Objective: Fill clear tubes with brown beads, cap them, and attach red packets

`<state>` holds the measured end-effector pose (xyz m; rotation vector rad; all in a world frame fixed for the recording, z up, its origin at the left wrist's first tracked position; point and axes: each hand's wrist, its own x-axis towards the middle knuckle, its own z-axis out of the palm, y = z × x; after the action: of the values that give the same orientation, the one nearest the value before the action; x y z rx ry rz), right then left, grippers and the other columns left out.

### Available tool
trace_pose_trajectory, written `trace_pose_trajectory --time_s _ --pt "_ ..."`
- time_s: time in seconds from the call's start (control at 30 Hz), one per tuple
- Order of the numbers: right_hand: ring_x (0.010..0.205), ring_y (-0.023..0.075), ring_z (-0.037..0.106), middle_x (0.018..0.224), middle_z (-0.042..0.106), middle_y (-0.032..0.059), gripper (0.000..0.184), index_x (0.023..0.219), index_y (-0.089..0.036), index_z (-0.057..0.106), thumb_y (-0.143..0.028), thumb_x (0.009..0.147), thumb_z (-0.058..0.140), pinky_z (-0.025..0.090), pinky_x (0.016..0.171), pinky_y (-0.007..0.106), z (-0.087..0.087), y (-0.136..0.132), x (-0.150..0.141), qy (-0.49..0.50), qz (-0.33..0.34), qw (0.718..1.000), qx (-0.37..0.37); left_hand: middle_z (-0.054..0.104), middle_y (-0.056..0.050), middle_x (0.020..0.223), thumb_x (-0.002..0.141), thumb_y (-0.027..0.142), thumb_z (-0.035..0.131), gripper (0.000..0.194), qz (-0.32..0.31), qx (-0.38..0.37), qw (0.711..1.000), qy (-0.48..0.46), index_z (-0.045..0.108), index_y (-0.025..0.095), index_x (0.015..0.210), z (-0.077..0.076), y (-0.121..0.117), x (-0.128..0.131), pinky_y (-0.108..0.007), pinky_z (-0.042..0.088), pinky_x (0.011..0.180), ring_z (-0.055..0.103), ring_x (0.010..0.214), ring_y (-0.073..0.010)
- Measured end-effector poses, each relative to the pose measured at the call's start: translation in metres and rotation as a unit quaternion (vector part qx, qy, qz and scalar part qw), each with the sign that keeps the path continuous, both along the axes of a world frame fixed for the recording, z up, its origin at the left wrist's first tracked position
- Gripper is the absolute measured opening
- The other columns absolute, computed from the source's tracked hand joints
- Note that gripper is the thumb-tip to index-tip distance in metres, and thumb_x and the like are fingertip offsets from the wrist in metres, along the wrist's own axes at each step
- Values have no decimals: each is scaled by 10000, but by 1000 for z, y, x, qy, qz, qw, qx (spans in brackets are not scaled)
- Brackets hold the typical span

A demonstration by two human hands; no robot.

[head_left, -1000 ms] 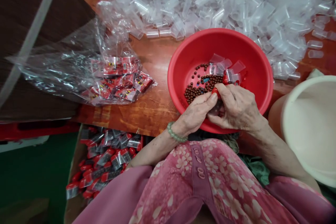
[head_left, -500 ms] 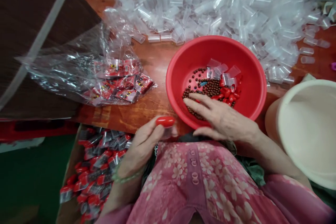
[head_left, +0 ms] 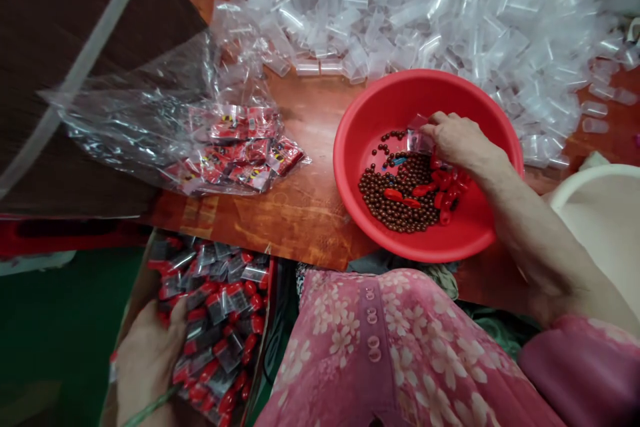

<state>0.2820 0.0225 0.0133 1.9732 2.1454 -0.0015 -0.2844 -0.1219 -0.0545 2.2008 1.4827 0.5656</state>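
My left hand (head_left: 147,347) is down in a cardboard box among many small clear containers with red caps (head_left: 225,320). Its thumb and fingers are apart; the fingertips are partly lost in the pile. Over the red basin (head_left: 350,207), my right hand (head_left: 463,140) has its fingers closed at a clear plastic tube (head_left: 420,139). Loose brown beads (head_left: 400,180) cover part of the basin's floor. Red plastic caps (head_left: 445,190) lie under my right hand, and two flat red pieces (head_left: 395,195) rest on the beads. A small blue piece (head_left: 399,161) shows among them.
A heap of clear tubes (head_left: 400,13) spreads across the back of the wooden table (head_left: 300,227). To the left, a clear bag (head_left: 150,127) holds red printed packets (head_left: 250,147). A cream bucket (head_left: 600,213) stands on the right; a dark carton (head_left: 60,27) stands far left.
My left hand has gone from the table edge down into the box; the red-capped container it held no longer shows in it. My right hand has moved from the beads to the clear tubes.
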Motion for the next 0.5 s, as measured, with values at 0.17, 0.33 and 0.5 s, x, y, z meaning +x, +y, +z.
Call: trace_pose_trajectory --time_s 0.17,0.33,0.5 --pt "853 239 581 1051 655 179 311 1138 -131 721 -181 962 470 455 690 376 -8 4 7 -17 43 999 8 777 -34 1132 958 381 612 361 186 14 976 -109 670 378 1315 6 42 101 -532 580 867 734 1042 -312" --pt "1033 293 610 1205 638 245 419 1334 -50 624 -292 1012 507 455 806 411 15 -11 -11 19 27 997 75 771 -99 1152 1003 287 559 263 -22 134 972 -191 698 155 1184 37 79 223 -425 585 971 726 1054 -215" --pt "962 250 624 1169 695 182 487 1369 -90 589 -355 960 589 503 838 376 8 -16 -30 156 146 976 51 718 -183 1213 1039 230 479 290 -218 160 963 5 672 61 1173 72 89 290 -464 530 1065 636 1204 -297"
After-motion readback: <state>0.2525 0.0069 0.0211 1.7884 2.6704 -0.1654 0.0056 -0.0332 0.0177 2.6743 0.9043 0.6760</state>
